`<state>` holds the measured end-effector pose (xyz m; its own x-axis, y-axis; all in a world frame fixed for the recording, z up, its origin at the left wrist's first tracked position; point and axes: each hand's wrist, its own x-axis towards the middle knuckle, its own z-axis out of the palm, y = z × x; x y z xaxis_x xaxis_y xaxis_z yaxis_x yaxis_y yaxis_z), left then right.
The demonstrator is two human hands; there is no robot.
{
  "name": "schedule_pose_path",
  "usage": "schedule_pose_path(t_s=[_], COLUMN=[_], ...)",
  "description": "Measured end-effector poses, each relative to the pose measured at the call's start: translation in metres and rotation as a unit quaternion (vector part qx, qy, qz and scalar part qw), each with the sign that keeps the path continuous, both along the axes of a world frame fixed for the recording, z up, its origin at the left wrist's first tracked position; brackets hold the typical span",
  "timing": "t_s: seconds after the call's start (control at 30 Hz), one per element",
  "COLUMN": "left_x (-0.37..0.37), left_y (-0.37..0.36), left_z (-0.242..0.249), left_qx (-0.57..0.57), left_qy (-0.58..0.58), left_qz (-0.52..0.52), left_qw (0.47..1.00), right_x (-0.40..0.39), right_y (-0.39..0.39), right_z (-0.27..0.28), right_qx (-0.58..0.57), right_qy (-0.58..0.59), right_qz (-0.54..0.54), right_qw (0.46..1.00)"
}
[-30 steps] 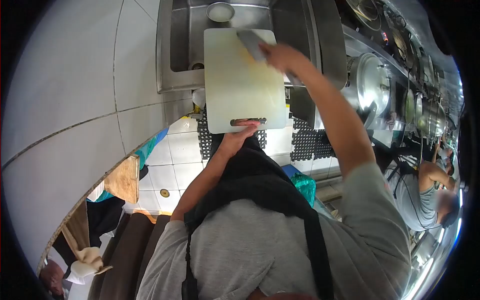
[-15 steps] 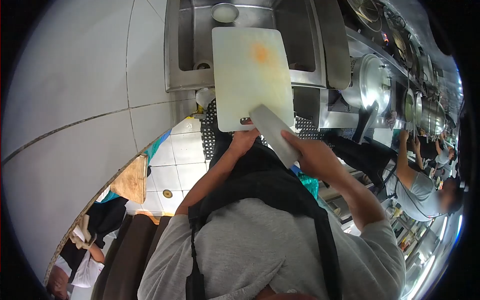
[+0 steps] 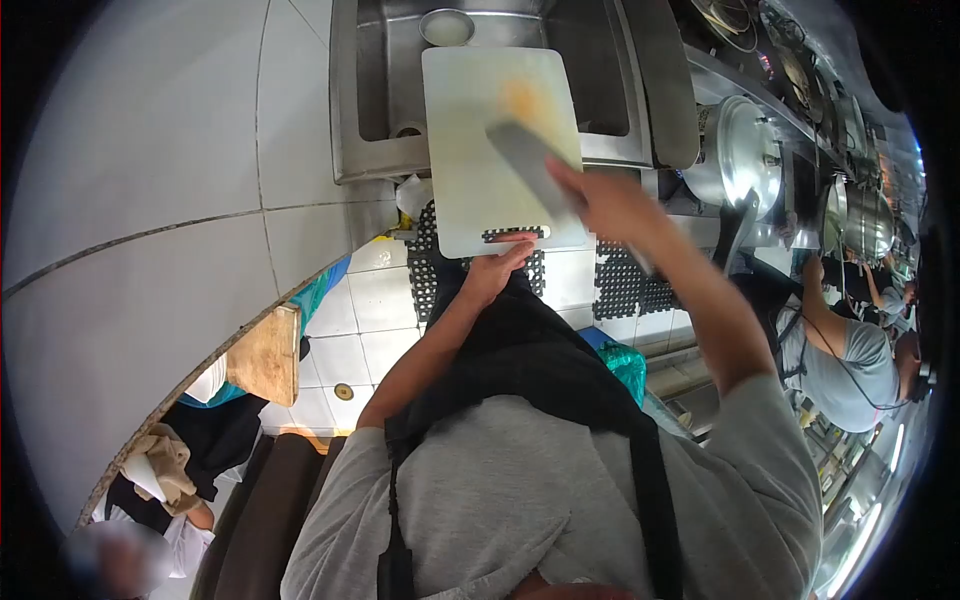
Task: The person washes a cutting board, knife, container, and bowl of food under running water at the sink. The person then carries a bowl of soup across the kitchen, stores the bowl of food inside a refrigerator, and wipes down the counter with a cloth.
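A white cutting board (image 3: 480,150) with an orange stain near its far end is held over the front edge of a steel sink (image 3: 385,158). My left hand (image 3: 495,272) grips its near edge, with fingers at the handle slot. Above the right half of the board, my right hand (image 3: 610,205) is closed round a wide-bladed cleaver (image 3: 530,165), blurred by motion. The blade slants toward the upper left, its tip below the stain. Whether the blade touches the board I cannot tell.
A metal bowl (image 3: 447,28) sits in the sink. On the right stand a large lidded pot (image 3: 742,150) and a person in a grey shirt (image 3: 850,365). A wooden piece (image 3: 265,355) and another person's arm (image 3: 201,516) are at the lower left.
My right hand has moved up along the board with the cleaver, uncovering the handle slot. The board has shifted slightly up. The person on the right has changed position.
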<state>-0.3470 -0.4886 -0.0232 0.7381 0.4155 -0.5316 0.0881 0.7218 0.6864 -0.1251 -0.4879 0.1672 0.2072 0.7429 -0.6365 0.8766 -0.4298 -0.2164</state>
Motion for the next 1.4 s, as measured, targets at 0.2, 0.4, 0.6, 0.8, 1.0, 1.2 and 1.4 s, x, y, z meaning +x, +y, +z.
schedule_pose_path(t_s=[0.2,0.4,0.6,0.8,1.0,1.2,1.4], left_x=[-0.002,0.008,0.008,0.014,0.023,0.022,0.016], left_y=[-0.023,-0.006,-0.009,-0.025,-0.017,-0.019,-0.034], left_z=[-0.041,-0.012,-0.009,-0.057,-0.015,-0.004,-0.072], left_qx=[0.031,0.145,-0.015,0.065,0.026,-0.026,0.081], left_qy=[-0.065,-0.035,-0.036,-0.169,-0.063,-0.048,-0.079], left_qz=[0.085,0.039,0.055,0.041,0.054,0.065,0.049], left_qw=[0.994,0.988,0.998,0.983,0.996,0.996,0.992], right_x=[-0.062,0.087,0.013,-0.079,-0.027,0.023,-0.066], right_y=[-0.063,0.190,0.093,-0.064,0.122,0.195,-0.061], right_z=[0.034,-0.192,-0.047,0.026,-0.104,-0.112,0.008], right_qx=[-0.071,0.053,0.020,-0.015,0.081,0.001,0.014], right_qy=[0.062,0.012,0.013,0.068,0.000,-0.006,0.023], right_qz=[0.010,0.254,-0.002,0.040,0.003,0.037,0.000], right_qw=[0.995,0.966,1.000,0.997,0.997,0.999,1.000])
